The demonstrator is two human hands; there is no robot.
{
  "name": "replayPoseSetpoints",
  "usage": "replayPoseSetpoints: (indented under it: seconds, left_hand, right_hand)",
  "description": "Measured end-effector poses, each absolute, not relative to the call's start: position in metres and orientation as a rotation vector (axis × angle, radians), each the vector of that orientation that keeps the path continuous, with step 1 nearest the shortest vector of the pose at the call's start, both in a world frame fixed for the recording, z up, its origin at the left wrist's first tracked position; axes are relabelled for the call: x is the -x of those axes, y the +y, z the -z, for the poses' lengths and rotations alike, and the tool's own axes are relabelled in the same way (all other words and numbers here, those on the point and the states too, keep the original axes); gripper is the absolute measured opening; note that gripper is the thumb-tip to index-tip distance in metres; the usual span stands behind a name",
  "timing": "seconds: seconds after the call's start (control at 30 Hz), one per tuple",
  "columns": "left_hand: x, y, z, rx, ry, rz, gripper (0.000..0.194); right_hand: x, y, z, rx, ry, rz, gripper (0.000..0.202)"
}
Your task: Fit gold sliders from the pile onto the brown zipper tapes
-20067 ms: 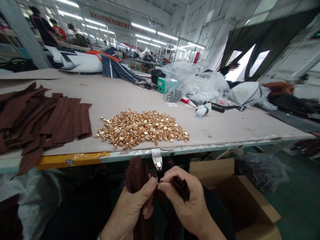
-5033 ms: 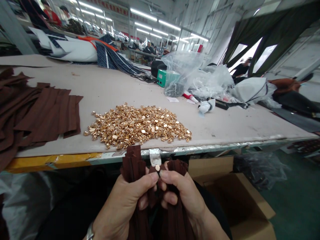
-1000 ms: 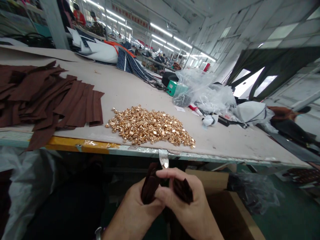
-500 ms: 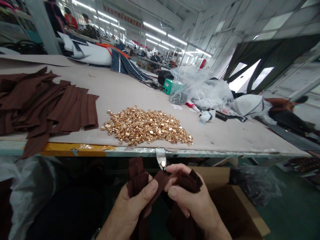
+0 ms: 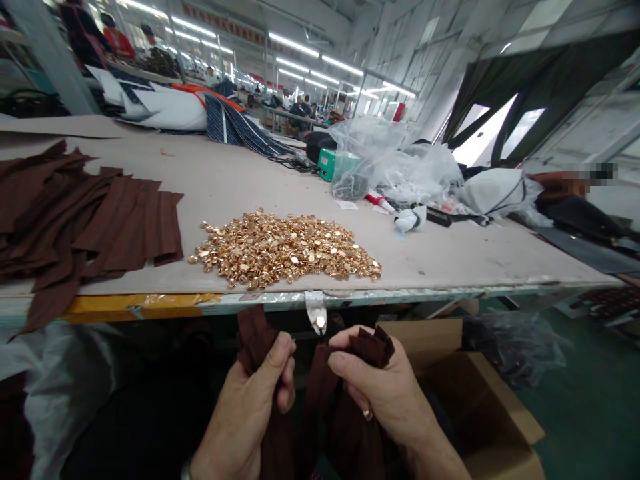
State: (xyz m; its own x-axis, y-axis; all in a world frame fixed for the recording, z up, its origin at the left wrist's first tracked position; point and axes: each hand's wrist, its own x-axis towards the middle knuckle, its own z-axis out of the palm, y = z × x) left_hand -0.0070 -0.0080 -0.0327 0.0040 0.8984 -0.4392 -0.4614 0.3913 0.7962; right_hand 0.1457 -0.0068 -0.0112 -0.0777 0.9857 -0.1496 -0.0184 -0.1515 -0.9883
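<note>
My left hand [image 5: 250, 393] is closed around brown zipper tapes [image 5: 250, 333], whose ends stick up past the thumb. In my right hand [image 5: 385, 380] is a gripped bundle of brown zipper tapes [image 5: 370, 347], with long ends hanging below. A small gold piece [image 5: 367, 415] shows by the right hand's lower fingers; whether it is worn or held, I cannot tell. Between and above both hands, a metal holder [image 5: 316, 308] juts from the table edge with a gold zipper slider [image 5: 320, 323] at its tip. Behind it lies a heap of gold zipper sliders [image 5: 290, 250].
More brown zipper tapes [image 5: 125, 227] are piled at the table's left, some over the edge. Clear plastic bags [image 5: 415, 167] and a green box [image 5: 335, 165] stand at the back. An open cardboard box [image 5: 480, 400] is below right. Other people [image 5: 117, 40] are far off.
My hands have drawn apart, the left moving left and away from the metal holder. A brown tape near the holder's tip is now lower, beside my right hand. The view has shifted slightly.
</note>
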Motion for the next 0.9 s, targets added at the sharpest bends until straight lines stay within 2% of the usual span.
replayPoseSetpoints:
  seconds: [0.2, 0.33, 0.4, 0.47, 0.53, 0.63, 0.73, 0.9]
  left_hand:
    - [0.006, -0.014, 0.028, -0.627, 1.091, -1.095, 0.027]
    - [0.004, -0.013, 0.030, -0.610, 1.084, -1.048, 0.025]
    - [0.003, -0.011, 0.031, -0.550, 1.047, -1.020, 0.027]
    - [0.003, -0.010, 0.030, -0.514, 1.033, -0.992, 0.028]
    - [0.003, -0.010, 0.029, -0.521, 1.055, -0.983, 0.029]
    - [0.003, -0.012, 0.027, -0.531, 1.074, -0.993, 0.029]
    - [0.003, -0.014, 0.025, -0.484, 1.039, -1.007, 0.027]
    - [0.007, -0.010, 0.018, -0.489, 0.980, -1.004, 0.027]
  right_hand:
    - [-0.142, -0.009, 0.012, 1.331, -1.316, -1.320, 0.015]
    - [-0.142, -0.012, 0.009, 1.161, -1.719, -0.843, 0.005]
    - [-0.143, -0.014, 0.009, 0.977, -1.885, -0.620, 0.012]
    - [-0.142, -0.015, 0.009, 0.911, -1.899, -0.564, 0.017]
    - [-0.141, -0.015, 0.010, 1.006, -1.782, -0.643, 0.013]
    - [-0.139, -0.014, 0.012, 1.195, -1.505, -0.934, 0.008]
    - [-0.137, -0.012, 0.013, 1.257, -1.281, -1.243, 0.019]
    - [-0.136, -0.007, 0.014, 1.085, -0.984, -1.615, 0.029]
